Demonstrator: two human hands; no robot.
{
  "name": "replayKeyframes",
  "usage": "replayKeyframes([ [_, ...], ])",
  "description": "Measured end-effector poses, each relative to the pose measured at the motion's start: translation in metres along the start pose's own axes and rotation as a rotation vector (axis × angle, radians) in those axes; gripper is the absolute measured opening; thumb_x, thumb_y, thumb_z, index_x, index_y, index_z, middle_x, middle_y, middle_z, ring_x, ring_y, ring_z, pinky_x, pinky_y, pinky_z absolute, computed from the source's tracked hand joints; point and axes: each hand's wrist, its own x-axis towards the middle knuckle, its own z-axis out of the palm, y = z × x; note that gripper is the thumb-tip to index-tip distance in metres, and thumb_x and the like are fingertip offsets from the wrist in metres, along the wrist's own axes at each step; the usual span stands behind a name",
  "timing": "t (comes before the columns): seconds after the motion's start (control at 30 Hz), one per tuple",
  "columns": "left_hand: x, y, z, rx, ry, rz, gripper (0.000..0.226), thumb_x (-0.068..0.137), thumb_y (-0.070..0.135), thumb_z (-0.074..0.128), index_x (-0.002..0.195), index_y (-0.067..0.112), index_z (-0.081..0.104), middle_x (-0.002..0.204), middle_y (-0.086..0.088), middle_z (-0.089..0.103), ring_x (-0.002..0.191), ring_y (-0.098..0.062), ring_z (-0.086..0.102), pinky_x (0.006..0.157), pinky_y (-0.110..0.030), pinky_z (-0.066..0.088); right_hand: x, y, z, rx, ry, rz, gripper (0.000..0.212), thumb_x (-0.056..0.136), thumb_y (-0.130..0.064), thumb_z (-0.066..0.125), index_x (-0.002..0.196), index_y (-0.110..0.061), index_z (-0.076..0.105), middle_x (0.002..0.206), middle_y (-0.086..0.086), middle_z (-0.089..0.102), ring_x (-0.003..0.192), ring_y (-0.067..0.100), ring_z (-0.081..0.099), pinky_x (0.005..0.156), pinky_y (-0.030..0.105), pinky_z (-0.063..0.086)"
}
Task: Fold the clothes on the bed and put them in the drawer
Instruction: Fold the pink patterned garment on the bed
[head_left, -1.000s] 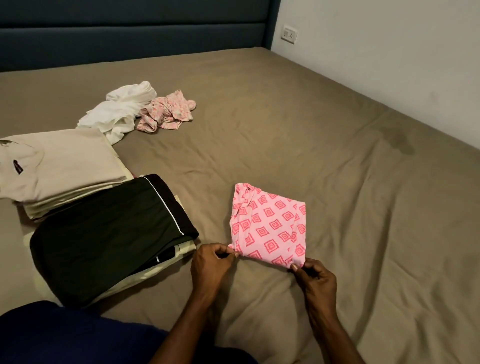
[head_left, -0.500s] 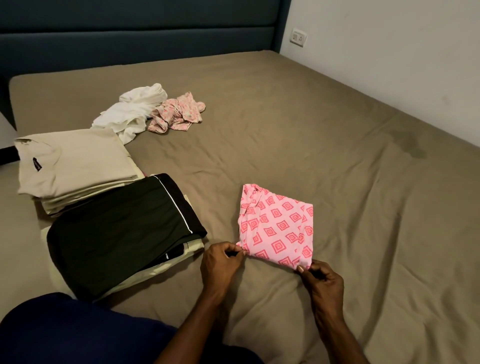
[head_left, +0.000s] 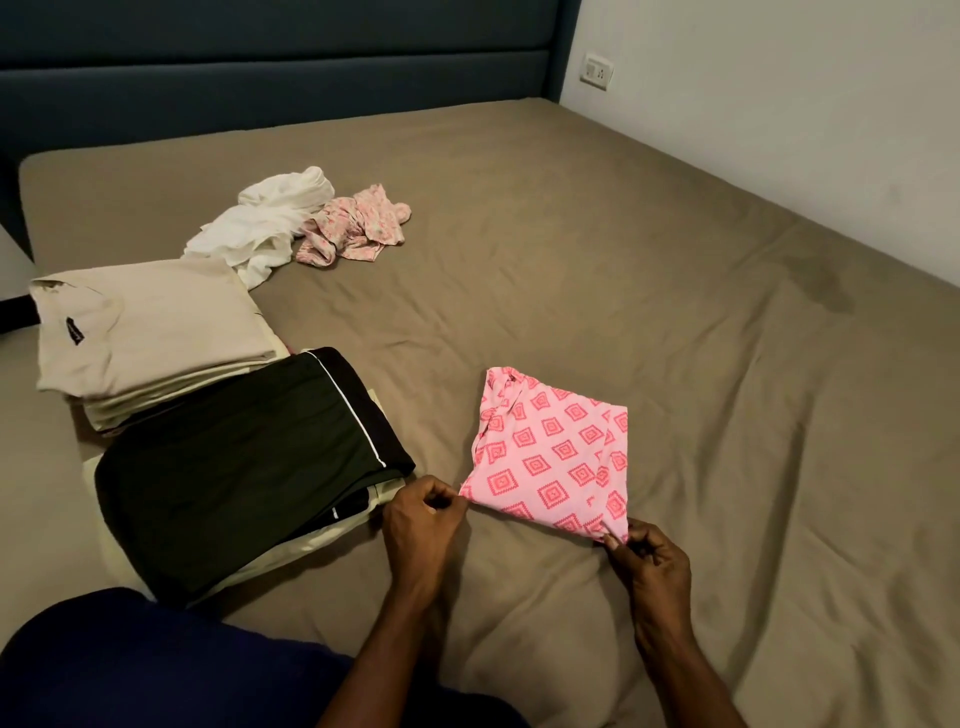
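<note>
- Head view, lower centre of the frame: the left hand (head_left: 421, 514) pinches the near-left corner of the pink diamond-print garment (head_left: 553, 457), and the right hand (head_left: 649, 558) pinches its near-right corner.
- Risk, as I judge it: lifting by only these two corners could let the folded layers slide open, since the thin fabric looks limp.
- The garment lies flat on the bed (head_left: 675, 312), stretching away from both hands, right of the black folded garment (head_left: 244, 467).

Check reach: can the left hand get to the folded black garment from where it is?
Probably yes. The left hand sits right beside the black garment, with nothing between them, but its fingers are pinching the pink patterned cloth and must let go first.
</note>
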Motion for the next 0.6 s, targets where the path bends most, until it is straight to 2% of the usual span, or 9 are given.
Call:
replayKeyframes([
  [0.1, 0.002, -0.001, 0.002, -0.045, 0.018, 0.023, 0.017, 0.082, 0.015, 0.082, 0.073, 0.02, 0.069, 0.071, 0.008, 0.069, 0.07, -0.01, 0.066, 0.069, -0.03, 0.058, -0.003, -0.003, 0.002, 0.015, 0.013, 0.004, 0.012, 0.083, 0.015, 0.072, 0.084, 0.004, 0.068, 0.101, 0.018, 0.076, 0.093, 0.024, 0.069, 0.091, 0.046, 0.052],
  [0.17, 0.0, 0.0, 0.001, -0.054, -0.029, 0.012, 0.016, 0.082, 0.013, 0.082, 0.074, 0.018, 0.069, 0.071, 0.007, 0.069, 0.069, -0.01, 0.067, 0.065, -0.025, 0.053, -0.006, -0.006, 0.003, -0.012, 0.008, -0.016, 0.011, 0.083, 0.013, 0.073, 0.085, 0.002, 0.07, 0.099, 0.016, 0.077, 0.09, 0.023, 0.069, 0.088, 0.043, 0.052],
  [0.23, 0.003, -0.001, 0.002, -0.03, -0.1, 0.013, 0.016, 0.081, 0.011, 0.082, 0.074, 0.016, 0.069, 0.071, 0.007, 0.069, 0.069, -0.009, 0.066, 0.064, -0.022, 0.05, -0.004, -0.009, 0.002, -0.056, -0.014, -0.017, 0.01, 0.085, 0.007, 0.076, 0.088, -0.003, 0.075, 0.096, 0.015, 0.077, 0.086, 0.024, 0.07, 0.083, 0.041, 0.052],
  [0.3, 0.005, -0.003, 0.001, 0.016, -0.129, 0.023, 0.016, 0.081, 0.012, 0.083, 0.078, 0.018, 0.069, 0.074, 0.009, 0.07, 0.071, -0.007, 0.066, 0.066, -0.023, 0.053, -0.002, -0.015, 0.001, -0.069, -0.013, 0.01, 0.008, 0.088, -0.003, 0.076, 0.094, -0.008, 0.077, 0.093, 0.014, 0.078, 0.086, 0.03, 0.072, 0.081, 0.044, 0.055],
  [0.37, 0.004, -0.001, 0.001, 0.052, -0.107, 0.045, 0.02, 0.082, 0.016, 0.083, 0.086, 0.023, 0.066, 0.082, 0.011, 0.069, 0.077, -0.004, 0.065, 0.069, -0.021, 0.053, 0.004, -0.025, 0.005, -0.122, 0.07, -0.042, 0.009, 0.088, -0.007, 0.077, 0.096, -0.013, 0.075, 0.092, 0.011, 0.078, 0.085, 0.03, 0.074, 0.078, 0.043, 0.058],
  [0.47, 0.003, 0.008, 0.008, 0.087, 0.002, 0.172, 0.026, 0.085, 0.017, 0.08, 0.096, 0.028, 0.06, 0.093, 0.01, 0.065, 0.083, -0.005, 0.062, 0.072, -0.022, 0.05, 0.031, -0.04, 0.017, -0.366, 0.241, -0.265, 0.02, 0.086, -0.002, 0.074, 0.098, -0.017, 0.072, 0.096, 0.001, 0.072, 0.083, 0.017, 0.07, 0.075, 0.036, 0.058],
  [0.5, 0.005, 0.014, 0.009, 0.093, 0.025, 0.21, 0.024, 0.087, 0.018, 0.078, 0.098, 0.028, 0.059, 0.096, 0.009, 0.064, 0.085, -0.008, 0.063, 0.073, -0.024, 0.051, 0.043, -0.045, 0.022, -0.393, 0.249, -0.285, 0.017, 0.087, -0.003, 0.074, 0.098, -0.017, 0.073, 0.097, 0.0, 0.07, 0.083, 0.016, 0.068, 0.075, 0.036, 0.057],
  [0.6, 0.028, 0.033, 0.029, 0.16, 0.046, 0.318, 0.017, 0.091, 0.027, 0.073, 0.104, 0.023, 0.063, 0.101, 0.007, 0.064, 0.088, -0.012, 0.065, 0.074, -0.031, 0.055, 0.092, -0.05, 0.033, -0.417, 0.217, -0.18, 0.008, 0.091, -0.019, 0.075, 0.1, -0.019, 0.075, 0.098, -0.002, 0.07, 0.087, 0.017, 0.068, 0.079, 0.037, 0.056],
])
